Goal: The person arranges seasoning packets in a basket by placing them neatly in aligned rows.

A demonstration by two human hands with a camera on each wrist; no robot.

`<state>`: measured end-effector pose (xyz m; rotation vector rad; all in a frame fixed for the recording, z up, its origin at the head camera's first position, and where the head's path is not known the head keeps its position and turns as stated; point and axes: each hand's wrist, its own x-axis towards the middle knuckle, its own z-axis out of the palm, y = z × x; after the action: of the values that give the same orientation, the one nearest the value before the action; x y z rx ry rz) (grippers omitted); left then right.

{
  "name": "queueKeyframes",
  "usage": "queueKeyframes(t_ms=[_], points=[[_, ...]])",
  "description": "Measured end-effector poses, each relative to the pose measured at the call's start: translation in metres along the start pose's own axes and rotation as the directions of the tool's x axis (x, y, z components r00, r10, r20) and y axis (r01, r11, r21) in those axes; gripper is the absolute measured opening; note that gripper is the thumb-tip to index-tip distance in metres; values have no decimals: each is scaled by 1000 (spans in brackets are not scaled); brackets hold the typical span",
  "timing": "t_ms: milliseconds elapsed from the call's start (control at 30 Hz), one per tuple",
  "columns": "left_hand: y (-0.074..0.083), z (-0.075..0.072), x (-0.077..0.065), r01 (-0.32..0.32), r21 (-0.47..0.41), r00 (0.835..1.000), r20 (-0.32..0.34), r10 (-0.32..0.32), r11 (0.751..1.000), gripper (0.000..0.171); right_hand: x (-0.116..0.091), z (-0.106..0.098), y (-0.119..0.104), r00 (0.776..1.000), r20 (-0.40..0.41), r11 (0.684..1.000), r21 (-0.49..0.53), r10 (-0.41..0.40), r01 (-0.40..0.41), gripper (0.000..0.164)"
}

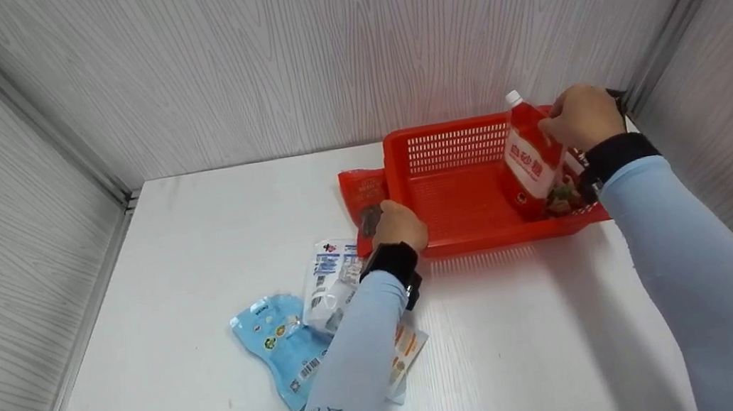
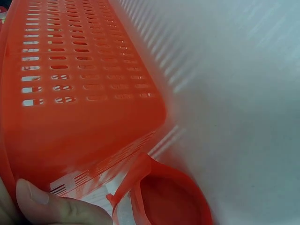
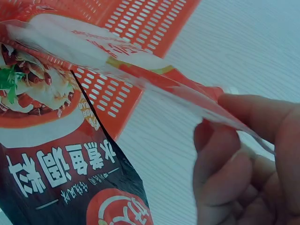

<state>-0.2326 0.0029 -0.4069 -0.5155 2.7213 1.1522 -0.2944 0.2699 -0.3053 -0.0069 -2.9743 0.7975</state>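
Observation:
My right hand [image 1: 585, 117] pinches the upper edge of a red and white sugar pouch [image 1: 527, 165] with a white cap, thumb and forefinger on either side of it in the right wrist view. The pouch stands tilted at the right end of the red basket [image 1: 465, 247]. Beside it in the basket leans a dark red fish seasoning packet [image 3: 61, 164]. My left hand [image 1: 402, 225] is at the basket's left end, its thumb [image 2: 65, 208] against the outer wall by the rim and fingers over the other side. Just left of it lies a red packet [image 1: 364, 188].
On the white table, left of the basket, a white packet [image 1: 330, 275] overlaps a light blue pouch [image 1: 281, 339]. An orange and white packet [image 1: 407, 350] is partly hidden under my left forearm. Pale wood-grain walls [image 1: 246, 64] enclose the table at the back and both sides.

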Motion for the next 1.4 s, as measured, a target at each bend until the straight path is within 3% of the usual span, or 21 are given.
queueKeyframes(t_ms=[367, 733, 967, 1167, 1400], points=[[0, 0, 1, -19, 23, 1000, -3, 19, 1000, 26, 4, 11, 6, 985, -171, 1000, -9, 2, -3, 28], [0, 0, 2, 24, -42, 999, 34, -22, 999, 23, 9, 16, 8, 977, -211, 999, -1, 36, -37, 29], [1, 0, 0, 19, -45, 999, 26, -18, 999, 23, 4, 15, 6, 985, -151, 992, 105, 80, -64, 40], [1, 1, 1, 42, -87, 998, 43, -39, 995, 22, -5, 18, 6, 996, -71, 991, 123, 53, -44, 51], [1, 0, 3, -22, 37, 1000, 3, 22, 999, 32, -17, 33, 16, 1000, 3, 1000, 22, 6, -7, 52]])
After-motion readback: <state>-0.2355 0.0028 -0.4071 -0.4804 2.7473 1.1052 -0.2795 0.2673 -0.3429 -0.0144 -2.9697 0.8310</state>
